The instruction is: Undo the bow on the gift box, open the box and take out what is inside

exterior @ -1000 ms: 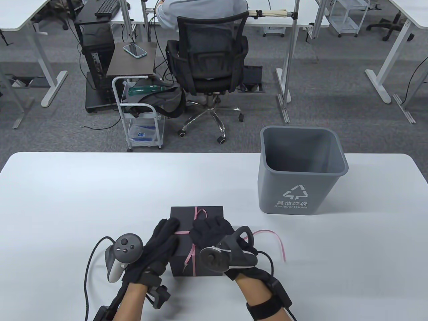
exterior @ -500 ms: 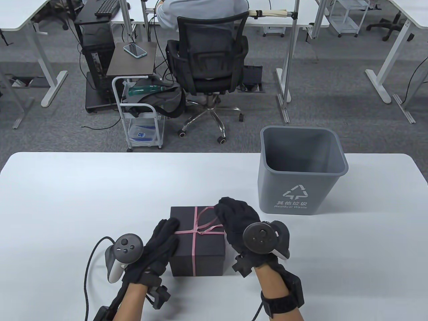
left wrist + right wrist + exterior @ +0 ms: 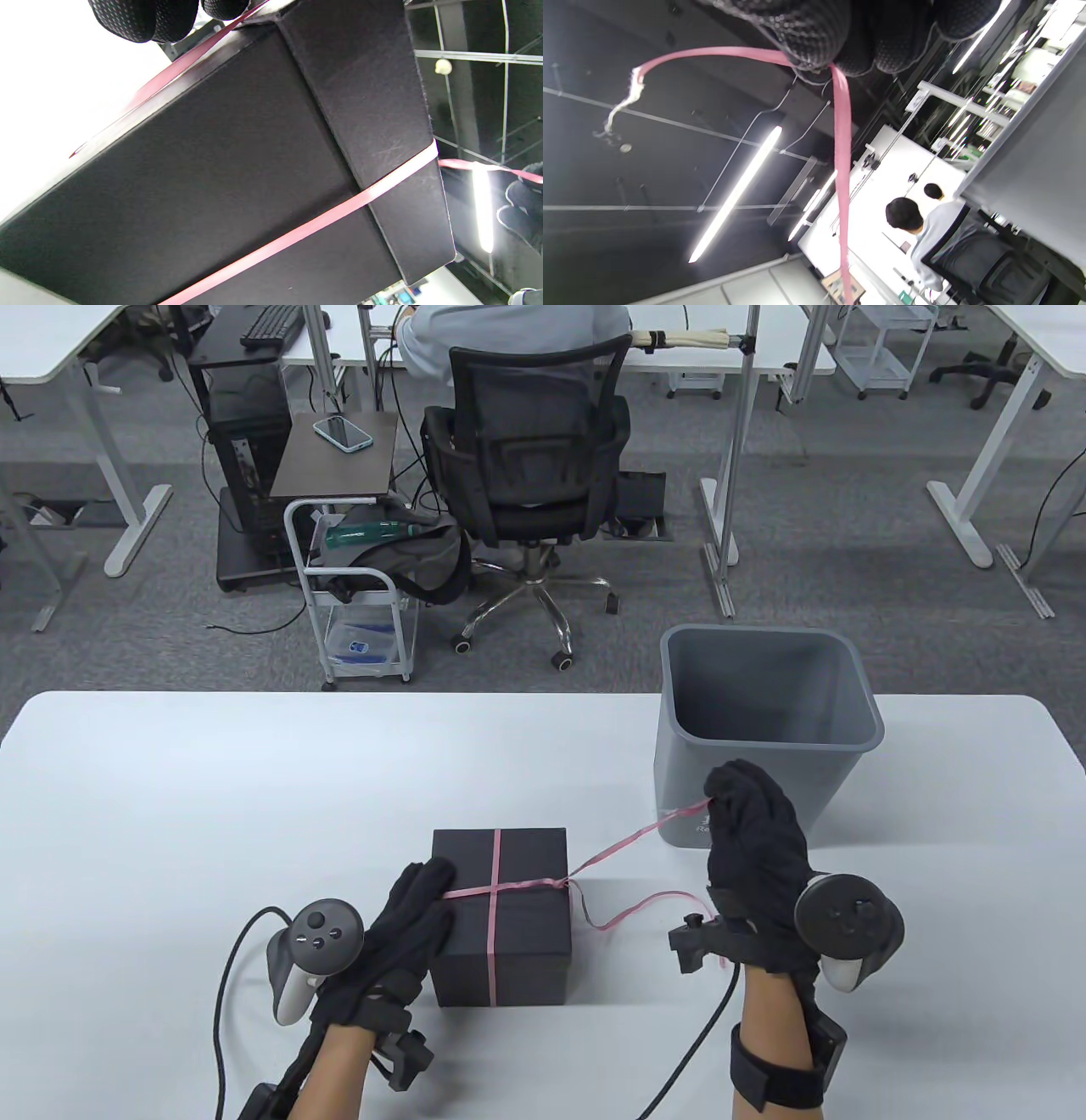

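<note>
Ribbon (image 3: 636,841) is pinched taut by the right hand (image 3: 755,848); the box (image 3: 499,891), steadied only by flat fingers of the left hand (image 3: 407,933), could be dragged if the knot jams.

Black gift box (image 3: 220,182) close up, pink ribbon (image 3: 322,220) across it, gloved fingertips (image 3: 144,19) above.

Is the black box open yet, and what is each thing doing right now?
Black cardboard gift box: lid on, shut.
Pink ribbon: bow undone, one end pulled taut, still wrapped round the box.
Right hand: pinches the ribbon.
Left hand: fingers rest on the box.
Grey plastic waste bin: upright, nothing visible inside.
</note>
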`<action>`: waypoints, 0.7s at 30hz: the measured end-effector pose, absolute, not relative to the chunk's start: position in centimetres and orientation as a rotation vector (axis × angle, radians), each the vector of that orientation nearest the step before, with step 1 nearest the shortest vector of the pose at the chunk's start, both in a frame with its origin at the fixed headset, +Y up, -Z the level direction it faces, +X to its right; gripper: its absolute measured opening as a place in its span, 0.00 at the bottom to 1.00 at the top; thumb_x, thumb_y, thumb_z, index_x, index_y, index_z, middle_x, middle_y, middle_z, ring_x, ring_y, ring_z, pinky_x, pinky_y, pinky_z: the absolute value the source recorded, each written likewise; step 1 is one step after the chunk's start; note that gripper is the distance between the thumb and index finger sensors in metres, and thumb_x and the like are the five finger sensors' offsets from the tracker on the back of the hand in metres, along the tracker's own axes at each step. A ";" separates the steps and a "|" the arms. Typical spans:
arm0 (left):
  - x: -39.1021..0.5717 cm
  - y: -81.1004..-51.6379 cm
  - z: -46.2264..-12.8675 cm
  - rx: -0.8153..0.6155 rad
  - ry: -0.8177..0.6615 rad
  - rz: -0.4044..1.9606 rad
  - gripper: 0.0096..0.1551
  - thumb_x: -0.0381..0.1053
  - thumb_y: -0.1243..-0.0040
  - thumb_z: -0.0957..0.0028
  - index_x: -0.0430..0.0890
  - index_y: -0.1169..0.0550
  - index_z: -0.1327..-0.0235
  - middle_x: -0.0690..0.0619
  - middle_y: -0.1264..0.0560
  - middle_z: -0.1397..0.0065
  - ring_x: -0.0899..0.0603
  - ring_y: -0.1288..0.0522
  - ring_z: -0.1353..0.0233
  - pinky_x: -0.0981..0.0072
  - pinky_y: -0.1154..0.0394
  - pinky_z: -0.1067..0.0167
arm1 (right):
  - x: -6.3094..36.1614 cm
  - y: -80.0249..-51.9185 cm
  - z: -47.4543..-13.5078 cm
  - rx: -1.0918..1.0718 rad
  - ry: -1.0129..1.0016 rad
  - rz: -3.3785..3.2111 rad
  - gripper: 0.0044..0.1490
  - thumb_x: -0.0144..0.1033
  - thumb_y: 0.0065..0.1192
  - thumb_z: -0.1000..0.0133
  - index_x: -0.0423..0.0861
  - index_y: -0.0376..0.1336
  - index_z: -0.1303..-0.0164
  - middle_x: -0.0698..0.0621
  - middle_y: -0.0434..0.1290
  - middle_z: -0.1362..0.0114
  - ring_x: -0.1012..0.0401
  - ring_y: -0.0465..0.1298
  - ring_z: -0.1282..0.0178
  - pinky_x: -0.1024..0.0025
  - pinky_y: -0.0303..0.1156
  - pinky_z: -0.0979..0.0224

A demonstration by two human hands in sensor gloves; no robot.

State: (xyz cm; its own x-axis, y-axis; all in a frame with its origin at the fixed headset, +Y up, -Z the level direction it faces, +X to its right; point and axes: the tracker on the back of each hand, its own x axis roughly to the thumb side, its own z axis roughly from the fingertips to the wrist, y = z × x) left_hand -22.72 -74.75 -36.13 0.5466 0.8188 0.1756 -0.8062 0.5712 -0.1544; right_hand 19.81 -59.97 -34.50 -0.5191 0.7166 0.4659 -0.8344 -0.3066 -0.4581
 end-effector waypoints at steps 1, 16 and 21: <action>-22.7 -74.8 -36.1 -0.058 -0.238 0.965 0.34 0.62 0.56 0.27 0.59 0.45 0.09 0.35 0.50 0.07 0.22 0.39 0.20 0.39 0.33 0.28 | 20.1 -59.9 -34.4 0.191 -0.836 1.960 0.25 0.28 0.59 0.35 0.43 0.65 0.26 0.40 0.63 0.21 0.43 0.67 0.28 0.41 0.61 0.24; -22.7 -74.9 -36.1 -0.062 -0.238 0.976 0.34 0.62 0.56 0.27 0.59 0.46 0.09 0.34 0.49 0.08 0.21 0.38 0.21 0.39 0.33 0.28 | 20.5 -59.5 -34.8 0.216 -0.468 2.256 0.25 0.27 0.62 0.34 0.42 0.67 0.26 0.39 0.63 0.20 0.41 0.66 0.26 0.39 0.60 0.23; -22.7 -74.9 -36.1 -0.064 -0.238 0.978 0.35 0.62 0.56 0.27 0.59 0.46 0.09 0.34 0.49 0.08 0.21 0.38 0.21 0.39 0.33 0.28 | 17.8 -60.8 -36.5 0.271 -0.242 2.384 0.26 0.22 0.60 0.35 0.43 0.68 0.26 0.38 0.62 0.18 0.40 0.65 0.25 0.38 0.59 0.22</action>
